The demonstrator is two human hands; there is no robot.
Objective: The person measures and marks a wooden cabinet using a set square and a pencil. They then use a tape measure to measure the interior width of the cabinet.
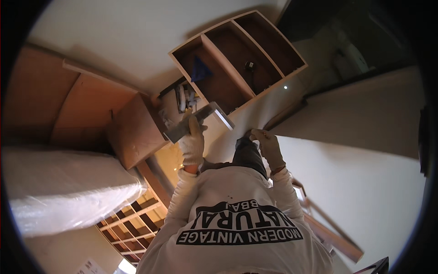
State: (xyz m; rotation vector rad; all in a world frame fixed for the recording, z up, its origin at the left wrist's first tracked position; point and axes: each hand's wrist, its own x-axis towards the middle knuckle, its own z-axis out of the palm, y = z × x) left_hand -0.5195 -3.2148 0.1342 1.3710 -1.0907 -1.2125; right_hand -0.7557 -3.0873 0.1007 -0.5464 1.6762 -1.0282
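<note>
My left hand (193, 142), in a pale knit glove, is closed around a flat grey L-shaped piece (200, 116) with a bright, shiny short arm. It is held in front of my body, near the lower corner of an open wooden cabinet (207, 41). My right hand (269, 147), also gloved, is raised to the right of my dark trouser leg (247, 155). Its fingers are curled together at the tips. Anything pinched there is too small to make out.
Inside the cabinet's compartments lie a blue triangular piece (200, 69) and a small black object (250, 66). A tray of tools (186, 97) sits beside it. Left are a wooden box (137, 130) and a plastic-wrapped bundle (68, 187); lower left, a slatted frame (132, 226).
</note>
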